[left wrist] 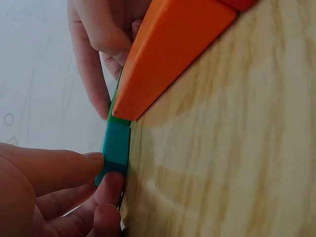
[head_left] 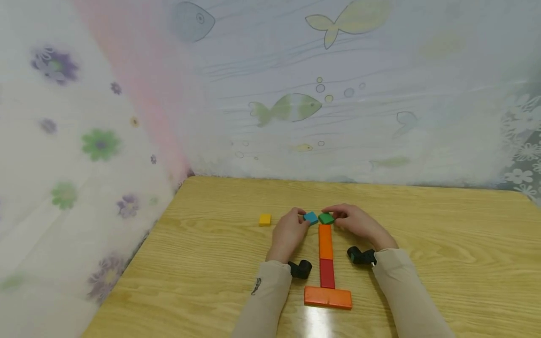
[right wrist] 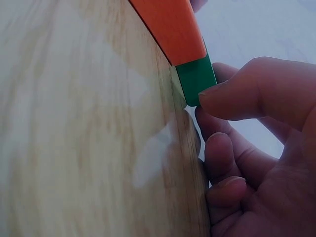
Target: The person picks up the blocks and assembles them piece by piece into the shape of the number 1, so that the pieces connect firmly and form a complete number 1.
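Note:
My left hand [head_left: 290,231] pinches a small blue block [head_left: 311,218] between thumb and fingers, low at the tabletop. Close beside it, a small green block [head_left: 326,218] is pinched by my right hand [head_left: 357,222]. Both blocks lie at the far end of a long orange block [head_left: 325,241]. A red block [head_left: 327,273] continues that line toward me, and another orange block [head_left: 328,297] lies crosswise at its near end. In the left wrist view the blue block [left wrist: 116,143] appears against the green one, whose face is partly hidden behind the orange block.
A yellow square block [head_left: 265,219] lies on the wooden table [head_left: 203,263], left of my left hand. Black wrist-worn devices [head_left: 301,269] stick out by both sleeves. Behind the table hangs a fish-patterned sheet [head_left: 262,155], with a flowered sheet [head_left: 101,188] at the left.

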Motion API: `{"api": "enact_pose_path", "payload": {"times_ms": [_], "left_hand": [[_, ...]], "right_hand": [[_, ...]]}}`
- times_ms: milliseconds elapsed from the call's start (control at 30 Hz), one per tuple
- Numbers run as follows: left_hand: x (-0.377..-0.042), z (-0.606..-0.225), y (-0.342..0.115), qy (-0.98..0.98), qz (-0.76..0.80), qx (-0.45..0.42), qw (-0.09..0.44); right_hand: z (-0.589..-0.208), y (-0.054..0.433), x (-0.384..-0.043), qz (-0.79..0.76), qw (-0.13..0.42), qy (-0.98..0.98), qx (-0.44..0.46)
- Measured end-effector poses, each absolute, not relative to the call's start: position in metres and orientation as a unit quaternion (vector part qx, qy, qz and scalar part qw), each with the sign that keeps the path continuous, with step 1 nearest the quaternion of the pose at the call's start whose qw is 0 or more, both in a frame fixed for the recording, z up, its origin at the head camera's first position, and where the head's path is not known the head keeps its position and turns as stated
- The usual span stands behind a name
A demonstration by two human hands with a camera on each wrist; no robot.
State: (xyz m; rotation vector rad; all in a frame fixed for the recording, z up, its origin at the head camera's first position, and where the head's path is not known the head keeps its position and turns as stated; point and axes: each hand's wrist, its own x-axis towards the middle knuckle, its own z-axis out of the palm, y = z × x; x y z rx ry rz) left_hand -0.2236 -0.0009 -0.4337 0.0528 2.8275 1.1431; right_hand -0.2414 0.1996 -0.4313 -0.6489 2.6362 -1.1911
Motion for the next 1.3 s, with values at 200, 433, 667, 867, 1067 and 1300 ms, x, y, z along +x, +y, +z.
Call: {"api": "enact_pose_path", "payload": {"times_ms": [200,433,667,867,1067,1300], "left_hand": [[-0.2239,-0.4354,0.0016,0.928,0.37,0.017,0.043],[-0.2244,-0.4346,0.0024,0.928,0.369,0.021,0.049],[-0.2235,-0.4337,0.0044,0.932,0.359,0.032,0.046],[-0.2229,-0.4348,0.0051,0.933,0.355,0.039,0.046],[-0.2223,-0.4322,0.006,0.936,0.347,0.044,0.041],[-0.2214,-0.4306,0.0058,0.937,0.344,0.05,0.042]], "right_hand": [[-0.4333,0.1991,-0.2426,-0.398,0.087,0.888,-0.215],[-0.4333,0.1986,-0.244,-0.411,0.103,0.885,-0.193],[-0.4348,0.1987,-0.2448,-0.412,0.105,0.885,-0.188],[-0.435,0.1998,-0.2445,-0.417,0.107,0.882,-0.192],[-0.4324,0.2004,-0.2445,-0.416,0.107,0.882,-0.193],[-0.4349,0.201,-0.2463,-0.414,0.108,0.884,-0.19]]}}
